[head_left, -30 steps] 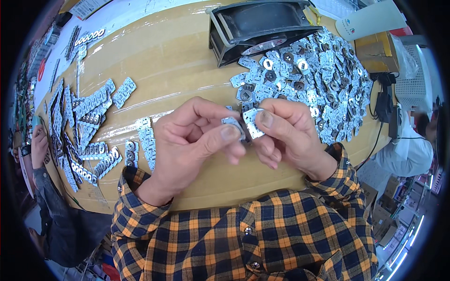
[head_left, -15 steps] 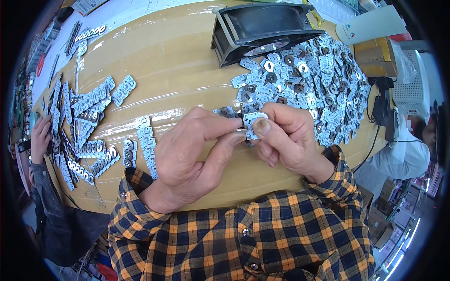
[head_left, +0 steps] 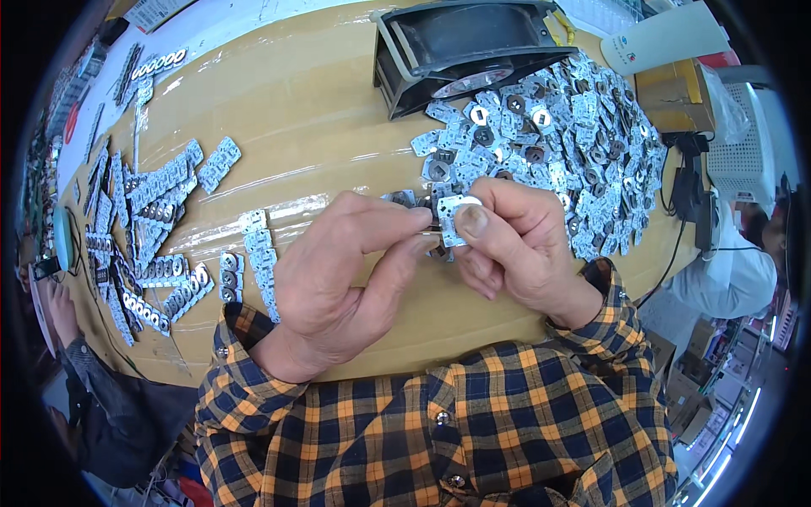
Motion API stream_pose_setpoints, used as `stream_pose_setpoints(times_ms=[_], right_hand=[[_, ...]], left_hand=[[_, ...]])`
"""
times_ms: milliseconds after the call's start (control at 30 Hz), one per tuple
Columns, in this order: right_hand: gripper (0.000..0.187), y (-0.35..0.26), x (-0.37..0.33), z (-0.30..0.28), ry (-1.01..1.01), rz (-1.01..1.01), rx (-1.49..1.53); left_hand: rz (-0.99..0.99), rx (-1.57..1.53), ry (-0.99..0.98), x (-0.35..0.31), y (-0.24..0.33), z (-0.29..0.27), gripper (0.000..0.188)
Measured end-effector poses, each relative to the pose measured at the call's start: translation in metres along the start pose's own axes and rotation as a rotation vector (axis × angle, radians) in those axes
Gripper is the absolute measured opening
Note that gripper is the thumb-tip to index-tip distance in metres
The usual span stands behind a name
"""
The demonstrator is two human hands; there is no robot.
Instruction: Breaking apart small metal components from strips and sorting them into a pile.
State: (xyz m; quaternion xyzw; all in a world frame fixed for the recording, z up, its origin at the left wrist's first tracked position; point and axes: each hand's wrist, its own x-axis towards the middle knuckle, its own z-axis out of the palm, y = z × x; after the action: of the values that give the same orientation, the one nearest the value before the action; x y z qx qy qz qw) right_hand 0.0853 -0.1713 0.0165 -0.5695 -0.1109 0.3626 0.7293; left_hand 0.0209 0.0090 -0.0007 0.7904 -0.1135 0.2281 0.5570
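Note:
Pinched between thumb and fingers of my right hand is a small pale circuit board with dark spots on its face. My left hand is closed in a pinch right beside the board's left edge. A thin dark edge shows between its fingertips, too small and covered to name. Just beyond my hands lie a few more small boards on the cardboard table top. Further right spreads a large heap of such boards, some bearing round dark or white discs.
A black fan stands behind the heap, with a white cup on its side and a brown box to the right. Strips of boards are piled at left. Near them is a co-worker's hand. Another person sits at right.
My left fingertips and the board have shifted very slightly; my right hand keeps its pinch. At the far left, the co-worker's hand has drawn back from the strips.

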Motion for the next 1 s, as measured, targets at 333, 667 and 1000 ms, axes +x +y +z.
stream_pose_setpoints(times_ms=[333,667,1000], right_hand=[[0.030,-0.001,0.000,0.001,0.018,0.004,-0.045],[0.027,-0.004,0.002,-0.001,0.045,-0.027,-0.103],[0.028,-0.006,-0.001,-0.001,0.044,-0.066,-0.183]], left_hand=[[-0.020,-0.007,0.062,-0.004,0.000,0.005,0.024],[0.077,0.014,-0.069,0.003,0.007,0.002,0.025],[-0.041,-0.088,-0.042,0.002,0.006,0.000,0.024]])
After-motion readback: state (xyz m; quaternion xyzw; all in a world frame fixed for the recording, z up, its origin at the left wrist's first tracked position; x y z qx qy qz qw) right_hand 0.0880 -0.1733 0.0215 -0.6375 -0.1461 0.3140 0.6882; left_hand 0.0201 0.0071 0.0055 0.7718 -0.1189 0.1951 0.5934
